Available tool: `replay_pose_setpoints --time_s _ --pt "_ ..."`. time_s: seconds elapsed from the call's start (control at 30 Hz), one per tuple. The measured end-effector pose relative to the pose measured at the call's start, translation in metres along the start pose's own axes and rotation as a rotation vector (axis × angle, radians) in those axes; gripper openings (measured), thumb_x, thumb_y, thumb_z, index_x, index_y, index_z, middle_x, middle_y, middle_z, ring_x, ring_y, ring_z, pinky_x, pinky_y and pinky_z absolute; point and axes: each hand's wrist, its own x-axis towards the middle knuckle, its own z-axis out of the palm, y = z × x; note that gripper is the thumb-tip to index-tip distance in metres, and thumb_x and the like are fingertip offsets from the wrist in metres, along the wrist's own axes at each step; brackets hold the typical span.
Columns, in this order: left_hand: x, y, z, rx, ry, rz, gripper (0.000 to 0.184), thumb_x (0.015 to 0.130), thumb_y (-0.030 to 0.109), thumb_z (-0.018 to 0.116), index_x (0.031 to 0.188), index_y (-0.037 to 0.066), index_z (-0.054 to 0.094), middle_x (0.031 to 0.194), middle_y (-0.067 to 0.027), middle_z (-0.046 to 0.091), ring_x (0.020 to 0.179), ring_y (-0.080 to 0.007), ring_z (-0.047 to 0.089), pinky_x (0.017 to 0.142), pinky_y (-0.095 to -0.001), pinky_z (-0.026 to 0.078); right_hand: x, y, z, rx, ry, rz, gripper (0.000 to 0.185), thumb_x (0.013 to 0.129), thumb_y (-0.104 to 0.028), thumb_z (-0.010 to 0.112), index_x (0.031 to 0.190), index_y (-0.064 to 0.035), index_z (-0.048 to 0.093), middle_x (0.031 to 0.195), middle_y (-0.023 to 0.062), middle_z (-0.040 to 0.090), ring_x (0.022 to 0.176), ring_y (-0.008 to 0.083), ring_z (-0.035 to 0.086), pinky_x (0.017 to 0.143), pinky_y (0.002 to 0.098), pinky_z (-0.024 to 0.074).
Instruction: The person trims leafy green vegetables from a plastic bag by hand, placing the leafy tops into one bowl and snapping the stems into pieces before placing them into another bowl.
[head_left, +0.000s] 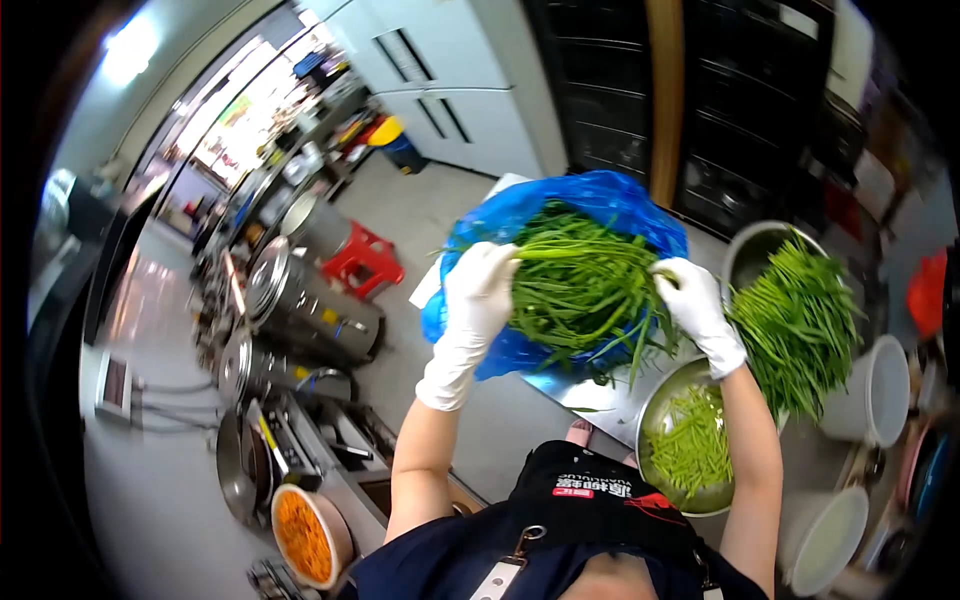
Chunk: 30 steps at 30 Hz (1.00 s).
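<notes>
A blue plastic bag (612, 187) lies open, full of long leafy greens (580, 300). Over its left side my left hand (482, 285), in a white glove, is closed on the stem end of a few green stalks. My right hand (695, 305), also gloved, is pinched at the bag's right side, by the leafy ends of the stalks. Below my right wrist a metal bowl (655, 400) holds short cut green pieces (690, 440). To the right, a big bunch of long greens (800, 325) rests over another metal bowl (745, 262).
Metal pots (330, 310) and a red stool (362, 262) stand at the left. A bowl of orange shreds (305, 535) is at the lower left. White buckets (875, 395) stand at the right, a fridge (450, 80) and dark racks (600, 90) behind.
</notes>
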Motion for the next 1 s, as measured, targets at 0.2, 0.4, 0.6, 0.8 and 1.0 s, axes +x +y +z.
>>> replay_pose_setpoints --time_s 0.2,0.4,0.6,0.8,1.0 --pt "-0.008 -0.007 -0.012 -0.068 0.023 -0.100 0.013 0.083 0.001 0.069 0.096 0.002 0.067 0.078 -0.0101 0.061 0.066 -0.0243 0.059 0.061 -0.0290 0.047 0.007 -0.001 0.012 0.053 0.027 0.058 0.015 0.085 -0.017 0.064 0.095 -0.0067 0.069 0.089 0.0113 0.070 0.080 0.0270 0.067 0.073 0.0329 0.0515" --pt "-0.016 -0.019 -0.014 -0.089 0.080 -0.194 0.015 0.083 -0.002 0.068 0.098 -0.002 0.067 0.079 -0.0102 0.061 0.068 -0.0202 0.058 0.065 -0.0273 0.048 0.011 -0.013 0.016 0.440 -0.164 0.181 0.021 0.086 -0.013 0.065 0.099 0.0031 0.069 0.084 0.0056 0.069 0.076 0.0093 0.060 0.071 0.0250 0.0479" --pt "-0.016 -0.017 -0.019 -0.186 0.098 -0.253 0.015 0.084 -0.002 0.068 0.099 -0.004 0.067 0.081 -0.0093 0.063 0.072 -0.0172 0.058 0.068 -0.0261 0.047 0.016 -0.016 0.025 0.459 -0.247 0.296 0.026 0.085 -0.016 0.068 0.102 0.0045 0.069 0.084 0.0058 0.069 0.072 0.0096 0.060 0.067 0.0249 0.0476" --pt "-0.021 -0.032 -0.016 -0.058 0.082 -0.271 0.008 0.085 0.006 0.067 0.092 0.003 0.069 0.082 -0.0118 0.064 0.076 -0.0256 0.062 0.071 -0.0324 0.049 0.021 -0.013 0.021 0.523 -0.246 0.295 0.028 0.085 -0.019 0.068 0.102 0.0027 0.070 0.072 0.0007 0.065 0.060 0.0057 0.053 0.052 0.0227 0.0414" --pt "-0.031 -0.046 -0.008 -0.144 0.048 -0.361 0.010 0.086 -0.001 0.066 0.096 -0.003 0.068 0.084 -0.0097 0.067 0.076 -0.0171 0.063 0.072 -0.0270 0.049 0.017 -0.019 0.006 0.587 -0.278 0.195 0.026 0.084 -0.018 0.068 0.101 0.0019 0.071 0.079 0.0029 0.067 0.067 0.0076 0.056 0.061 0.0238 0.0455"
